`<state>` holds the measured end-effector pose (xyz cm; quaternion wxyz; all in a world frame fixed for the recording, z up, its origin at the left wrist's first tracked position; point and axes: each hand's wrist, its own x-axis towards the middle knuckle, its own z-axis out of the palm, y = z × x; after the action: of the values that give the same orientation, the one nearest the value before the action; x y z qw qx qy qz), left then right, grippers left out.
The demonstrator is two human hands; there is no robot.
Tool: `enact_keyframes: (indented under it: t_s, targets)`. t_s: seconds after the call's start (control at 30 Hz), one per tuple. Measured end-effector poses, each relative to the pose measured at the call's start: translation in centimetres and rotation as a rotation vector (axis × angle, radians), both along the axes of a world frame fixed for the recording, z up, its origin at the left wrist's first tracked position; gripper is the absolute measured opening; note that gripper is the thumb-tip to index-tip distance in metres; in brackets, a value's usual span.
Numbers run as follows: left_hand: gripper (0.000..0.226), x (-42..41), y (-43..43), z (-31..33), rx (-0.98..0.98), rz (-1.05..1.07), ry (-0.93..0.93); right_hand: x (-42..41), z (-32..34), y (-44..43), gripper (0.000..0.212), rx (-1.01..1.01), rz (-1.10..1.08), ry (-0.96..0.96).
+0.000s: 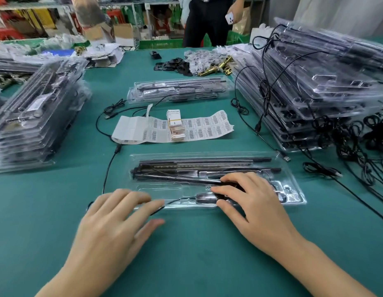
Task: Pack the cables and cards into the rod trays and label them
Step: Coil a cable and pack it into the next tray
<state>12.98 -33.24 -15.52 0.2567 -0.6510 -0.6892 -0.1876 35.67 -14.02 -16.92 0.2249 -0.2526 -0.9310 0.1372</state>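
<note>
A clear plastic rod tray (293, 190) with black rods (207, 163) lies in front of me on the green table. My right hand (250, 202) presses a black cable bundle (227, 196) into the tray's front pocket, fingers curved over it. My left hand (115, 217) lies flat at the tray's left front edge, fingertips touching the rim. The cable (110, 166) trails from the tray's left side up the table. Behind the tray lies a barcode label sheet (199, 127) with a banded stack of cards (175, 125) on it.
Another packed tray (180, 90) sits farther back. Tall stacks of trays stand at the left (36, 116) and right (315, 93). Loose black cables (357, 142) pile at the right. Brass hardware (218, 67) lies at the back. A person (207, 20) stands beyond the table.
</note>
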Motion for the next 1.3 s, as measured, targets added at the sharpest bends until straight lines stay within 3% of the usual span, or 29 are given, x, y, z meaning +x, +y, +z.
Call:
enact_keyframes:
  t_s: [0.13,0.33,0.47,0.63,0.8,1.1,1.2,1.3]
  targets:
    - [0.028,2.4,4.0,0.5,-0.182,-0.086,-0.089,-0.1,0.4,-0.2,0.034,0.036,0.004,-0.018]
    - [0.032,3.6,5.2,0.0,-0.206,-0.088,-0.238,-1.1,1.5,-0.5,0.032,0.077,0.028,-0.102]
    - [0.025,3.9,5.1,0.0,-0.265,-0.083,-0.261,-3.9,1.3,-1.8,0.022,0.048,0.072,0.019]
    - [0.026,0.6,3.4,1.4,-0.269,-0.093,-0.561,-4.7,0.2,-2.2,0.009,0.158,0.038,0.094]
    - [0.033,-1.1,1.5,2.2,-0.286,0.037,-0.406,-4.6,-0.2,-2.8,0.008,0.188,0.005,0.102]
    - [0.044,-2.7,0.9,2.2,-0.425,-0.027,-0.543,-4.5,0.4,-3.0,0.009,0.147,-0.013,0.05]
    - [0.03,-4.7,-0.1,3.8,-0.383,0.001,-0.624,-4.1,0.7,-2.8,0.013,0.145,0.018,0.041]
    - [0.037,-4.9,-2.6,4.0,-0.383,0.125,-0.461,-3.8,0.8,-3.0,0.017,0.101,0.038,0.015]
